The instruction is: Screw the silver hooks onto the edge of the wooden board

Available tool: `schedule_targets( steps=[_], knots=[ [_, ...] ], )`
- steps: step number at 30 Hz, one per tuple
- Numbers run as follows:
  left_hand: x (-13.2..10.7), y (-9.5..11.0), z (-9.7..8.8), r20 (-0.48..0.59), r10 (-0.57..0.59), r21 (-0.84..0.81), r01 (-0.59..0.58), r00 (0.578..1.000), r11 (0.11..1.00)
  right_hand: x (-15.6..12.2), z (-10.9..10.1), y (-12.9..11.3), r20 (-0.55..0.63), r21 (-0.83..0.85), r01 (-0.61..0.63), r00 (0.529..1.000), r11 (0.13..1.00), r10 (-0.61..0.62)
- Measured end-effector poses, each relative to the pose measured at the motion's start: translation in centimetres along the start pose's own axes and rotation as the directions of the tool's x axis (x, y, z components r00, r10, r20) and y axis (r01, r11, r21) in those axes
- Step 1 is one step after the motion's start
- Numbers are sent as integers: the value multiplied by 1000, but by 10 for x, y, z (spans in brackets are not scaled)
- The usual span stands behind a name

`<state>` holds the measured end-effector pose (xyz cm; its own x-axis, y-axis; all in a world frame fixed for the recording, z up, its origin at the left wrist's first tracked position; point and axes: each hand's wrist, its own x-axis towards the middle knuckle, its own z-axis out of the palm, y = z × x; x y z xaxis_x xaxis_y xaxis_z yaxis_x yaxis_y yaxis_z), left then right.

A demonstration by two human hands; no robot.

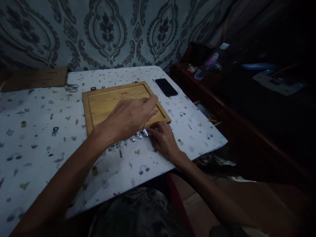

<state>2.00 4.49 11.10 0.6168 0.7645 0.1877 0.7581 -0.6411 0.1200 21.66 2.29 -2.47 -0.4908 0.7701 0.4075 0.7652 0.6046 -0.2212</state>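
Left fingers (pixel 151 102) bend over the board (pixel 108 104), right fingers (pixel 161 125) by its edge. I can't tell their grip. A bottle (pixel 209 62) stands apart.

No lettering, number or brand can be read. On the far right, the bottle (pixel 209 63) bears a pinkish label (pixel 213 58), perhaps printed, but too blurred to make out.
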Motion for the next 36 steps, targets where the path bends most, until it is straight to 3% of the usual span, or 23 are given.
schedule_targets(
  steps=[9, 17, 23, 26, 29, 33, 36],
  knots=[
    [-2, 2, 1, 3, 65, -27, -65, 998, 998, 0, 1, 1, -5, -2, 8, 1000, 1000, -8],
    [4, 3, 12, -45, 33, 41, -32, 998, 999, 0, 3, 2, -11, -5, 11, 1000, 1000, -11],
    [10, 0, -1, 53, 231, 3, -231, 972, 973, -1, 3, 3, -11, -4, 19, 1000, 1000, -19],
    [12, 0, -6, 91, 255, -1, -256, 963, 967, -1, 2, 3, -28, -5, 31, 999, 1000, -31],
    [11, 0, -4, 87, 189, 6, -191, 978, 982, 0, 2, 2, -27, -3, 30, 999, 1000, -30],
    [7, 0, 0, 37, 10, 5, -10, 999, 1000, 0, 3, 2, -6, -4, 20, 1000, 1000, -20],
    [4, 2, 0, -18, -17, -28, 16, 1000, 999, 0, 4, 2, -19, -21, 22, 1000, 1000, -22]
  ],
)
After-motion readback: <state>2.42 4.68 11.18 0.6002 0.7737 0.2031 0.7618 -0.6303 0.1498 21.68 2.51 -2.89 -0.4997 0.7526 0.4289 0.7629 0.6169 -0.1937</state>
